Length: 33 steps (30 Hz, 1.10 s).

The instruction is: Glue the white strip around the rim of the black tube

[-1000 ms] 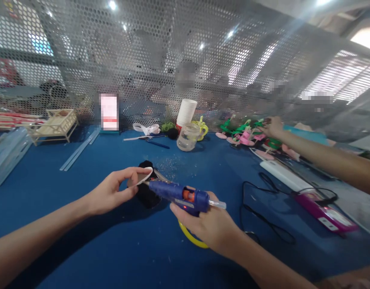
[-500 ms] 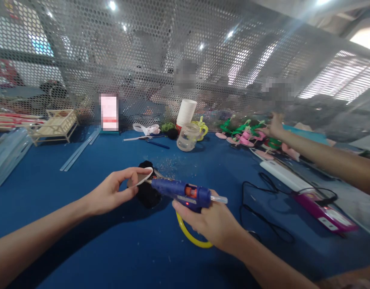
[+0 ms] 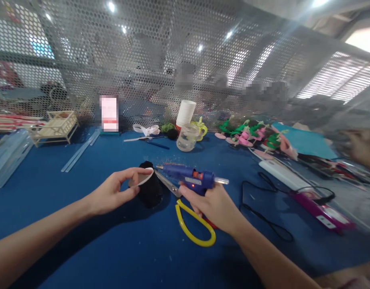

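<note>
My left hand (image 3: 114, 188) pinches the rim of a paper cup (image 3: 151, 190) whose outside is covered in black; its white rim and pale inside face me, tilted to the left. My right hand (image 3: 213, 208) grips a blue hot glue gun (image 3: 188, 174) with its red light on and a clear glue stick out of the back. The gun's nozzle points left, just right of the cup and apart from its rim. Under the gun lie scissors (image 3: 197, 237) with a yellow handle, their blades reaching toward the cup.
At the back stand a stack of white paper cups (image 3: 186, 112), a clear plastic jar (image 3: 186, 138) and a phone (image 3: 109, 114). Pink and green craft pieces (image 3: 245, 136) sit right of them, near a purple power strip (image 3: 323, 212). A small wooden frame (image 3: 57, 126) is left. Another person's hand (image 3: 364, 146) shows far right.
The glue gun has lifted away from the cup's rim, up and slightly right, uncovering the scissors' blades. The other person's arm has drawn back to the right from the craft pieces.
</note>
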{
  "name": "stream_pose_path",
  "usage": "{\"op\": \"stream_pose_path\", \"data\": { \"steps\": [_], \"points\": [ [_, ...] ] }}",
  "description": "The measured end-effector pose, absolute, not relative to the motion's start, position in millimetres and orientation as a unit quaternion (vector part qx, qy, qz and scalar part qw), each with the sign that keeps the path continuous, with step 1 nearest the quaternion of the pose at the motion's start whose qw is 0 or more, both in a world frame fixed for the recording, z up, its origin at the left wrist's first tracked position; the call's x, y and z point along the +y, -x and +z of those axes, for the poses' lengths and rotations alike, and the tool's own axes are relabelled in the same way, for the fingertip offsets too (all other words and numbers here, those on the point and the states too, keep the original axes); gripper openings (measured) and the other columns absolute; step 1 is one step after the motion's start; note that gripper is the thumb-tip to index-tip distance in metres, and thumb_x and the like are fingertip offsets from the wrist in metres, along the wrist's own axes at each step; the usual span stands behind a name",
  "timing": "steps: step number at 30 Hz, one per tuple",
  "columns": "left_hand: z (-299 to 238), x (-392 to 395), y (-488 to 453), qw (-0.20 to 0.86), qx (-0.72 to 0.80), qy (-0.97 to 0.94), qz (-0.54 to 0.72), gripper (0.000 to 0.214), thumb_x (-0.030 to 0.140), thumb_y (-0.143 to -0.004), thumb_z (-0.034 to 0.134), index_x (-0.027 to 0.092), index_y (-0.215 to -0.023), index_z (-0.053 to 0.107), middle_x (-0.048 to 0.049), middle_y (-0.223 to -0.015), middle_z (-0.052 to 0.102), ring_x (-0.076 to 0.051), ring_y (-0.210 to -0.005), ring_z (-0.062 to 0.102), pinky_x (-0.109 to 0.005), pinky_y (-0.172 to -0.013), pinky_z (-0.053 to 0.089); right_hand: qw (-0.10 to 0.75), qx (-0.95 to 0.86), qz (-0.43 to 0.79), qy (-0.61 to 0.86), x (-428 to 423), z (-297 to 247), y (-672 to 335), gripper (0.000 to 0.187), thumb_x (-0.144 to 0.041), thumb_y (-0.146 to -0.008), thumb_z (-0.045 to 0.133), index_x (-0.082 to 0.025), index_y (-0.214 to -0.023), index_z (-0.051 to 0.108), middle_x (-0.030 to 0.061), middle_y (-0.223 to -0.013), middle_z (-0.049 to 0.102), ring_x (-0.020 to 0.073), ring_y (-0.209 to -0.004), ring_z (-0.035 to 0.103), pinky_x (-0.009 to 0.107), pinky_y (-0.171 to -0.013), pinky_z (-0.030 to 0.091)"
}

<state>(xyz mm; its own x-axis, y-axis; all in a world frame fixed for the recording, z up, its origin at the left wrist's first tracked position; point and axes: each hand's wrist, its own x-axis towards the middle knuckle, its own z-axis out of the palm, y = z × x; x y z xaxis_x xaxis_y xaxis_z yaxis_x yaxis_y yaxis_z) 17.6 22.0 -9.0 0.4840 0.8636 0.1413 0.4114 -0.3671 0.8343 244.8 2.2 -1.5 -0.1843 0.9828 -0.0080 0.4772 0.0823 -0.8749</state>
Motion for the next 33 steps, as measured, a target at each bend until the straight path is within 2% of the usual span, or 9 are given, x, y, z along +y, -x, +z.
{"op": "stream_pose_path", "data": {
  "steps": [4, 8, 17, 19, 21, 24, 26, 29, 33],
  "points": [
    [-10.7, 22.1, -17.8, 0.377, 0.412, -0.773, 0.301, 0.020, 0.024, -0.079, 0.044, 0.018, -0.061, 0.038, -0.0117, -0.125, 0.051, -0.028, -0.112, 0.046, -0.041, -0.088, 0.036, 0.376, -0.639, 0.364, 0.564, 19.7, -8.2, -254.9, 0.020, -0.032, -0.069, 0.056, -0.016, -0.058, 0.052, -0.0060, -0.038, 0.045, 0.0095, -0.037, 0.045, 0.023, -0.044, 0.040],
    [-9.4, 22.2, -17.0, 0.372, 0.405, -0.780, 0.299, 0.019, 0.021, -0.078, 0.044, 0.018, -0.061, 0.037, -0.0127, -0.123, 0.052, -0.029, -0.111, 0.046, -0.042, -0.088, 0.035, 0.438, -0.575, 0.349, 0.596, 45.0, -22.1, -266.5, 0.021, -0.034, -0.063, 0.061, -0.014, -0.062, 0.056, 0.0016, -0.059, 0.060, 0.0129, -0.054, 0.056, 0.025, -0.054, 0.044],
    [0.3, 19.3, -16.8, 0.378, 0.388, -0.798, 0.264, 0.016, 0.019, -0.077, 0.043, 0.017, -0.063, 0.037, -0.0126, -0.117, 0.055, -0.026, -0.104, 0.051, -0.039, -0.083, 0.037, 0.312, -0.589, 0.318, 0.674, 66.2, -42.5, -270.2, 0.034, -0.032, -0.080, 0.044, -0.015, -0.051, 0.049, 0.0028, -0.048, 0.054, 0.0098, -0.039, 0.049, 0.023, -0.044, 0.042],
    [0.3, 19.3, -17.3, 0.381, 0.384, -0.799, 0.261, 0.015, 0.019, -0.077, 0.043, 0.017, -0.063, 0.037, -0.0127, -0.116, 0.056, -0.025, -0.103, 0.051, -0.038, -0.082, 0.038, 0.286, -0.598, 0.275, 0.696, 66.9, -41.9, -270.6, 0.034, -0.033, -0.078, 0.049, -0.016, -0.049, 0.049, 0.0054, -0.050, 0.055, 0.0144, -0.048, 0.056, 0.026, -0.050, 0.044],
    [-0.2, 19.6, -17.5, 0.379, 0.385, -0.801, 0.258, 0.015, 0.019, -0.076, 0.044, 0.017, -0.062, 0.038, -0.0129, -0.115, 0.056, -0.025, -0.101, 0.052, -0.036, -0.081, 0.038, 0.275, -0.610, 0.210, 0.713, 64.9, -37.5, -270.9, 0.030, -0.030, -0.076, 0.054, -0.015, -0.050, 0.051, 0.0109, -0.062, 0.059, 0.0224, -0.070, 0.060, 0.032, -0.064, 0.045],
    [-1.0, 20.1, -17.3, 0.378, 0.386, -0.801, 0.258, 0.016, 0.020, -0.076, 0.044, 0.017, -0.062, 0.038, -0.0126, -0.115, 0.057, -0.025, -0.100, 0.052, -0.035, -0.080, 0.039, 0.277, -0.640, 0.128, 0.705, 52.4, -24.1, -264.7, 0.020, -0.027, -0.075, 0.056, -0.014, -0.060, 0.057, 0.0150, -0.086, 0.058, 0.0288, -0.097, 0.051, 0.039, -0.080, 0.037],
    [-1.6, 20.4, -17.3, 0.382, 0.384, -0.799, 0.260, 0.016, 0.021, -0.077, 0.044, 0.017, -0.063, 0.038, -0.0124, -0.114, 0.057, -0.024, -0.101, 0.053, -0.035, -0.081, 0.039, 0.276, -0.685, 0.120, 0.664, 38.0, -14.1, -253.2, 0.017, -0.031, -0.074, 0.057, -0.016, -0.066, 0.059, 0.0095, -0.086, 0.058, 0.0238, -0.093, 0.052, 0.035, -0.080, 0.037],
    [-2.2, 20.4, -17.7, 0.387, 0.378, -0.797, 0.268, 0.017, 0.023, -0.079, 0.043, 0.016, -0.063, 0.039, -0.0127, -0.112, 0.058, -0.024, -0.101, 0.052, -0.035, -0.082, 0.039, 0.265, -0.812, 0.190, 0.483, 15.0, -5.4, -228.1, 0.016, -0.033, -0.071, 0.062, -0.018, -0.071, 0.059, 0.0018, -0.076, 0.057, 0.0133, -0.070, 0.054, 0.025, -0.066, 0.041],
    [-2.9, 19.8, -18.6, 0.389, 0.378, -0.795, 0.272, 0.016, 0.022, -0.079, 0.044, 0.016, -0.064, 0.040, -0.0125, -0.112, 0.058, -0.023, -0.102, 0.051, -0.035, -0.084, 0.038, 0.280, -0.849, 0.162, 0.418, -0.7, -9.6, -201.9, 0.018, -0.028, -0.066, 0.068, -0.016, -0.068, 0.054, 0.0017, -0.073, 0.052, 0.0138, -0.068, 0.049, 0.026, -0.062, 0.039]
  ]
}}
